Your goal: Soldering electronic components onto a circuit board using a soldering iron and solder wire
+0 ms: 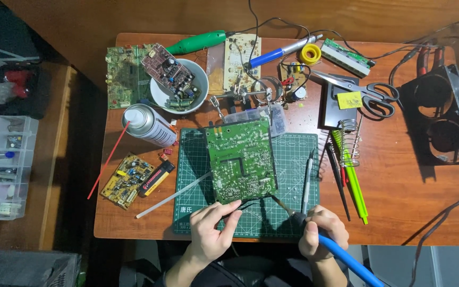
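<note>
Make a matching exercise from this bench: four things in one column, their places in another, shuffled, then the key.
1. scissors
2. spray can
3. large green circuit board
4. white bowl

A. lying left of the cutting mat
B. far right, by the yellow pad
C. holds a small board
D. over the mat, its near edge at the left hand

Pairs: 1-B, 2-A, 3-D, 4-C

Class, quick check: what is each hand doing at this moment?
Left hand: fingers pinched on the near edge of the green circuit board.
Right hand: closed around the blue-handled soldering iron, tip towards the board.
</note>
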